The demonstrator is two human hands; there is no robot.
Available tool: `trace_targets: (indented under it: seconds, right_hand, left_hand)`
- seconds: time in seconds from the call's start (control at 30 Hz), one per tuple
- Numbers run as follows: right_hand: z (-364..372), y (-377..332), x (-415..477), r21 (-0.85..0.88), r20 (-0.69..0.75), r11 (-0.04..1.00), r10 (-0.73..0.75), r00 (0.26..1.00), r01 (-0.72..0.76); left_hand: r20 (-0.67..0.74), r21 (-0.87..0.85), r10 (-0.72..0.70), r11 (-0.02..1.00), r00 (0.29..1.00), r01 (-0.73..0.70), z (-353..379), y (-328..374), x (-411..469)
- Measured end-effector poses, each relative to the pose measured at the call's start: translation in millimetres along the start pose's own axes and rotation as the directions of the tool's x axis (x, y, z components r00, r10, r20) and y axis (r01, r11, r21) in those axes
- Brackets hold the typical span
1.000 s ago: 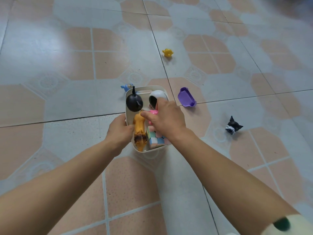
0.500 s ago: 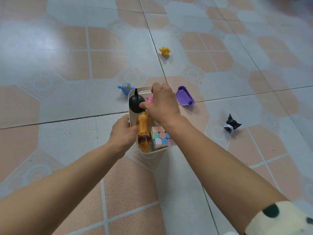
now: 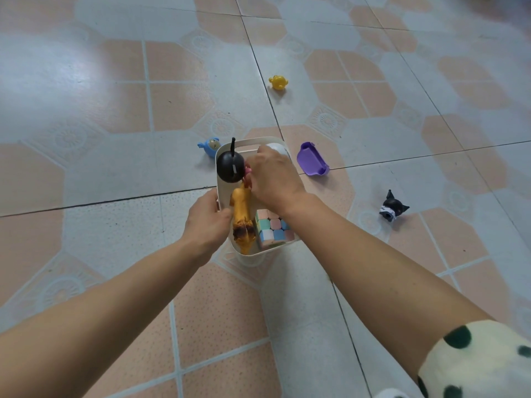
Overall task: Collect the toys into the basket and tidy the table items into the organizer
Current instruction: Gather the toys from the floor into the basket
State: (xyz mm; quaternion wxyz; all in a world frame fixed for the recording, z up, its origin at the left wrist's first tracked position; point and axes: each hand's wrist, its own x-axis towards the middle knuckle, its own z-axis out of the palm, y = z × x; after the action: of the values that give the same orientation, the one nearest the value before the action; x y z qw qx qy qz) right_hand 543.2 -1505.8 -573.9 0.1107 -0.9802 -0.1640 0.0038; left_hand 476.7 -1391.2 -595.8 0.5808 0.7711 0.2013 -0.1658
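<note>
1. The left fingers (image 3: 223,213) curl over the basket's (image 3: 250,253) near-left rim, and the left hand (image 3: 205,221) grips it from outside.
2. The right fingers (image 3: 256,165) bend down into the basket's far half and pinch a pink toy (image 3: 247,169). I see only a sliver of it, because the right hand (image 3: 274,179) covers the rest.
3. Just left of them sits a black round toy (image 3: 230,167), its stem pointing up.
4. A yellow dog toy (image 3: 242,218) lies along the left wall, its long axis running near to far and its darker end towards me. A pastel cube (image 3: 273,228) sits beside it.
5. The basket stands on the tiled floor (image 3: 86,168), its long side running away from me.
6. Outside it, a blue toy (image 3: 209,146) lies just beside the far-left corner and a purple scoop (image 3: 311,159) near the right side. A black cat figure (image 3: 392,208) lies further right, and a yellow toy (image 3: 277,82) well beyond.
</note>
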Motion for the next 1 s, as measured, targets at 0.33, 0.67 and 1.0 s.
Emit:
trace_targets:
  seconds: [0.33,0.67,1.0]
  right_hand:
    - [-41,80,-65,0.12,0.012,0.946,0.303,0.953,-0.302]
    - [43,120,-153,-0.107,0.342,0.814,0.569,0.748,-0.57]
    - [-30,106,-135,0.504,-0.049,0.749,0.521,0.852,-0.43]
  left_hand:
    - [0.03,-0.009,0.041,0.999,0.999,-0.041,0,-5,-1]
    - [0.099,0.032,0.028,0.999,0.995,-0.031,18,-11,-22]
    - [0.108,0.025,0.036,0.999,0.993,-0.039,20,-6,-32]
